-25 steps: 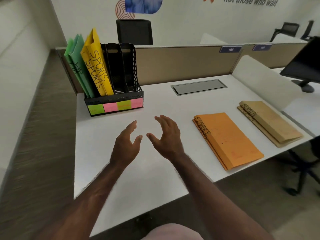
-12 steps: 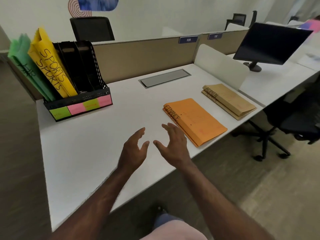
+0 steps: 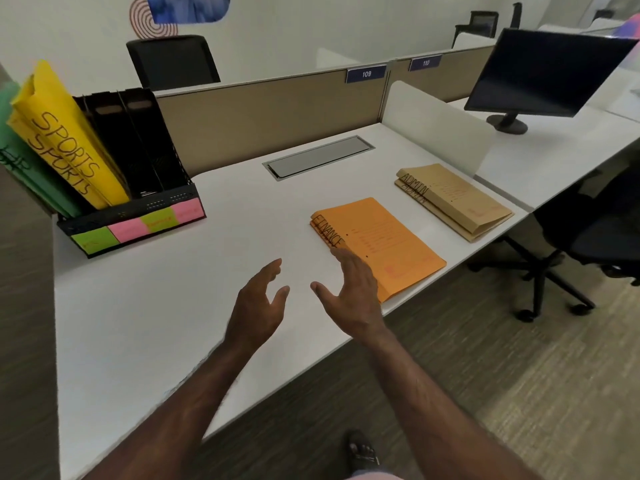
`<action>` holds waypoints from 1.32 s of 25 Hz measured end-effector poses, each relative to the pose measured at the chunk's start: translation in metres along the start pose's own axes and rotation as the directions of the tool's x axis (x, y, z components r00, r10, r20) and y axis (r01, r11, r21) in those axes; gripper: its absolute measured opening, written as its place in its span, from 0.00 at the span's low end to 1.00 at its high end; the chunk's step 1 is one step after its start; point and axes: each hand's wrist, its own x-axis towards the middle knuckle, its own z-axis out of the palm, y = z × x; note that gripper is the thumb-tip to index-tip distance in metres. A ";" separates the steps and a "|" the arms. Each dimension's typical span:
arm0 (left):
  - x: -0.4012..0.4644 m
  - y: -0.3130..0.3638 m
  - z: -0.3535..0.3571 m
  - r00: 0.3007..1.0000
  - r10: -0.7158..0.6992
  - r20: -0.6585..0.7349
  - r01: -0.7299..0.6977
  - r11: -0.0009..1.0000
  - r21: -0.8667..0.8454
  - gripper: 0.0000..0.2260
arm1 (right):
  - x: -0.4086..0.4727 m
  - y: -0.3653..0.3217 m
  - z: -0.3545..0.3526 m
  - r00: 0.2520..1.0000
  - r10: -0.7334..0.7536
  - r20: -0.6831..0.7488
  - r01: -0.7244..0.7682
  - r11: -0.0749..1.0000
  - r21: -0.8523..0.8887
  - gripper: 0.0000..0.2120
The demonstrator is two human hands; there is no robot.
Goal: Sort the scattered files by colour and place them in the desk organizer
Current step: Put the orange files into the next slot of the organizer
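A black mesh desk organizer (image 3: 138,216) stands at the desk's back left, with coloured sticky labels on its front. Green files (image 3: 20,168) fill its leftmost slot and yellow files marked SPORTS (image 3: 65,140) the slot beside them; the two right slots look empty. Orange files marked FINANCE (image 3: 384,240) lie flat mid-desk. Tan files marked ADMIN (image 3: 453,199) lie further right. My left hand (image 3: 258,306) hovers open over the bare desk. My right hand (image 3: 351,292) is open too, its fingertips over the near left corner of the orange files.
The white desk (image 3: 173,306) has a metal cable hatch (image 3: 318,157) at the back. A tan partition (image 3: 277,109) and a white divider panel (image 3: 436,123) bound it. A monitor (image 3: 543,74) stands on the neighbouring desk, and a black office chair (image 3: 595,226) sits at right.
The view has swung right and moved closer. Both open hands have moved right across the desk toward the orange files; the right hand now overlaps their near corner.
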 end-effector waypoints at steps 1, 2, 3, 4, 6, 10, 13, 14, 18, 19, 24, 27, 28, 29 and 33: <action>0.004 0.003 0.006 1.000 -0.019 -0.011 0.019 1.000 -0.009 0.26 | 0.006 0.009 -0.006 1.000 0.008 -0.002 -0.008 1.000 0.002 0.36; 0.009 0.006 0.014 0.999 -0.042 -0.025 0.041 0.999 -0.025 0.26 | 0.011 0.019 -0.013 1.000 0.017 -0.001 -0.017 1.000 0.005 0.36; 0.013 0.011 0.023 0.997 -0.069 -0.038 0.068 0.997 -0.045 0.26 | 0.017 0.029 -0.020 1.000 0.029 0.005 -0.029 1.000 0.009 0.36; 0.016 0.015 0.033 0.994 -0.098 -0.047 0.095 0.993 -0.068 0.26 | 0.022 0.040 -0.027 0.999 0.039 0.013 -0.040 0.999 0.014 0.36; 0.023 0.025 0.059 0.989 -0.141 -0.048 0.135 0.985 -0.110 0.25 | 0.032 0.065 -0.042 0.998 0.055 0.023 -0.055 0.998 0.023 0.37; 0.034 0.040 0.109 0.982 -0.187 -0.009 0.184 0.971 -0.152 0.24 | 0.055 0.112 -0.067 0.997 0.068 0.034 -0.068 0.998 0.014 0.38; 0.042 0.049 0.143 0.976 -0.217 0.030 0.219 0.962 -0.162 0.24 | 0.070 0.142 -0.082 0.995 0.086 0.048 -0.086 0.996 -0.005 0.38; 0.045 0.050 0.153 0.973 -0.228 0.034 0.230 0.959 -0.164 0.23 | 0.074 0.151 -0.085 0.995 0.083 0.060 -0.082 0.996 -0.015 0.38; 0.058 0.057 0.188 0.967 -0.248 0.049 0.253 0.952 -0.172 0.25 | 0.088 0.185 -0.095 0.990 0.091 0.105 -0.082 0.993 -0.085 0.39; 0.062 0.058 0.195 0.966 -0.252 0.057 0.258 0.951 -0.169 0.25 | 0.090 0.190 -0.096 0.989 0.099 0.114 -0.088 0.991 -0.102 0.39; 0.082 0.053 0.215 0.941 -0.317 0.116 0.332 0.931 -0.149 0.25 | 0.105 0.209 -0.093 0.976 0.137 0.167 -0.105 0.977 -0.184 0.39; 0.088 0.043 0.225 0.922 -0.345 0.176 0.364 0.927 -0.086 0.26 | 0.115 0.215 -0.089 0.946 0.200 0.254 -0.134 0.958 -0.253 0.35; 0.088 0.040 0.229 0.916 -0.355 0.188 0.373 0.925 -0.074 0.26 | 0.116 0.215 -0.087 0.933 0.223 0.282 -0.143 0.950 -0.279 0.34; 0.087 0.038 0.232 0.914 -0.359 0.187 0.377 0.924 -0.068 0.26 | 0.117 0.215 -0.086 0.921 0.244 0.304 -0.150 0.942 -0.300 0.33; 0.089 0.029 0.239 0.935 -0.317 0.158 0.331 0.941 -0.074 0.21 | 0.121 0.220 -0.081 0.885 0.259 0.387 -0.122 0.931 -0.343 0.29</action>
